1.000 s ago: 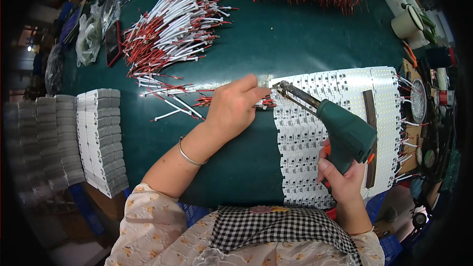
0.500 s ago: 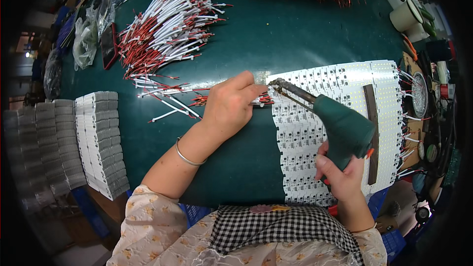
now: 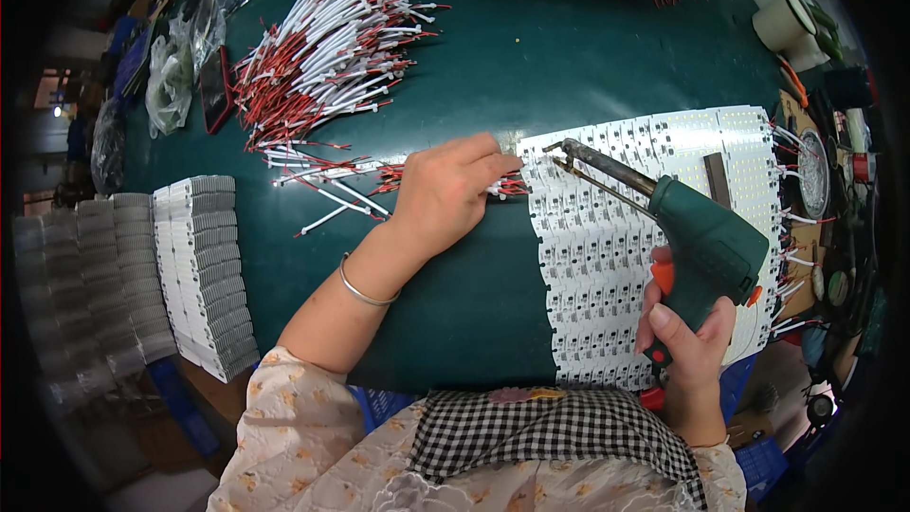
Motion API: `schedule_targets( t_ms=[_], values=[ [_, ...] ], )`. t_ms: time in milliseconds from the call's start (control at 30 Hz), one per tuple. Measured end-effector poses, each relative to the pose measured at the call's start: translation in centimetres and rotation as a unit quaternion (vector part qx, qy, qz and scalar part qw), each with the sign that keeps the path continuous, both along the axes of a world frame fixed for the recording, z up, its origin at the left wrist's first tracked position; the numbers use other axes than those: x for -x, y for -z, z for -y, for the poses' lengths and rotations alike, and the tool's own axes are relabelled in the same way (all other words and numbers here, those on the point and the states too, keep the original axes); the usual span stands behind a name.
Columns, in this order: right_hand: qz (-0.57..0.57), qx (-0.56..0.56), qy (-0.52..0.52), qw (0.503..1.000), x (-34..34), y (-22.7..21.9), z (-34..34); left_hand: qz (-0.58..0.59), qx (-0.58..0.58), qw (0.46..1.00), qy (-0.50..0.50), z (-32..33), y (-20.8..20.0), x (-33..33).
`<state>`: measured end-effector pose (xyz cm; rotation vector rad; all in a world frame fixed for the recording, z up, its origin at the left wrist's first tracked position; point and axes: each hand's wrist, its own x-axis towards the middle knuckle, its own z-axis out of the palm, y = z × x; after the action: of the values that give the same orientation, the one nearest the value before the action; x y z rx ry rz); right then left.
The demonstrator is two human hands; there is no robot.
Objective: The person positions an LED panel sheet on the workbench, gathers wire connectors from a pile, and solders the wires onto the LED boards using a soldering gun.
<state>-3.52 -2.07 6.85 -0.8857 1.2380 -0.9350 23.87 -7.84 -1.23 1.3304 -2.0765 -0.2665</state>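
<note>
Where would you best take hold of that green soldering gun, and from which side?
By its thick green handle, coming from the near, lower side, as the right hand does. The long metal barrel points away toward the white strips, so that end is likely hot.

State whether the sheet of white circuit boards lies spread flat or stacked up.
Spread flat: the sheet of white circuit boards lies open in rows on the green table, unlike the stacked white strips at the left.

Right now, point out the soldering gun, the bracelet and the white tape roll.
Soldering gun [image 3: 711,237], head view, on its green body.
Bracelet [image 3: 363,292], head view, on the band across the left wrist.
Tape roll [image 3: 783,21], head view, on its white side.
</note>
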Motion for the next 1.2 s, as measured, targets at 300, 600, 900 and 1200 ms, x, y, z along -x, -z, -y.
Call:
schedule_targets(
  t_ms=[300,600,900,1200],
  values=[
    [0.035,-0.017,-0.118,0.992,1.1,0.8,-0.6,-0.024,-0.027,0.997,0.061,0.4,0.5,-0.6],
    [0.02,-0.014,-0.119,0.993,0.5,1.2,-0.8,-0.038,0.0,0.998,0.059,0.5,1.1,-0.7],
    [-0.026,-0.036,-0.116,0.992,0.4,1.6,-1.2,-0.05,-0.005,0.997,0.06,0.5,0.8,-0.7],
    [-0.106,0.046,-0.152,0.982,0.5,2.6,-2.0,-0.027,-0.008,0.998,0.05,0.2,0.7,-0.4]
  ],
)
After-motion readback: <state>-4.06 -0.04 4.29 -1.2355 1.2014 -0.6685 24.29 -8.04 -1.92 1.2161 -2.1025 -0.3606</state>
